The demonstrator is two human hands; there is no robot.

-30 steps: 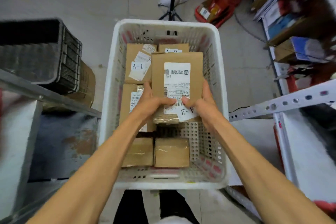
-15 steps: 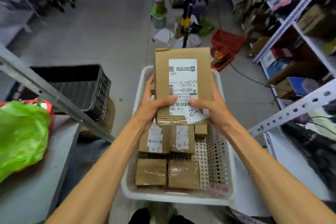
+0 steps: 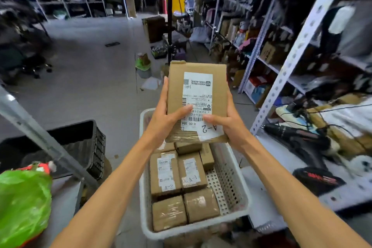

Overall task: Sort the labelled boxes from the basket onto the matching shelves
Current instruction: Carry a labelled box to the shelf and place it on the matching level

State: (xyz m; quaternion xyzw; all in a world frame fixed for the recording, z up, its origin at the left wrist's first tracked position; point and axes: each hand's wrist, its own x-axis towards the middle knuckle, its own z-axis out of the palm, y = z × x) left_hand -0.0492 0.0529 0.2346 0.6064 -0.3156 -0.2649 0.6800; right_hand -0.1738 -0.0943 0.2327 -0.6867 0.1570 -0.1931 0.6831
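Nearest: white basket [image 3: 227,187], taped boxes [image 3: 169,179] packed inside. Above its far end, A-2 box [image 3: 198,90] held up; left hand [image 3: 161,125] and right hand [image 3: 231,125] grip lower sides, thumbs pressed on label. Beyond, right: metal shelving [image 3: 302,32].

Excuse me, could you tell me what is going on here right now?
A person holds a cardboard box marked A-2 above the white basket, left grip and right grip at its sides. More boxes lie in the basket, including an A-1 box. The held box is not yet on the metal shelving at right.
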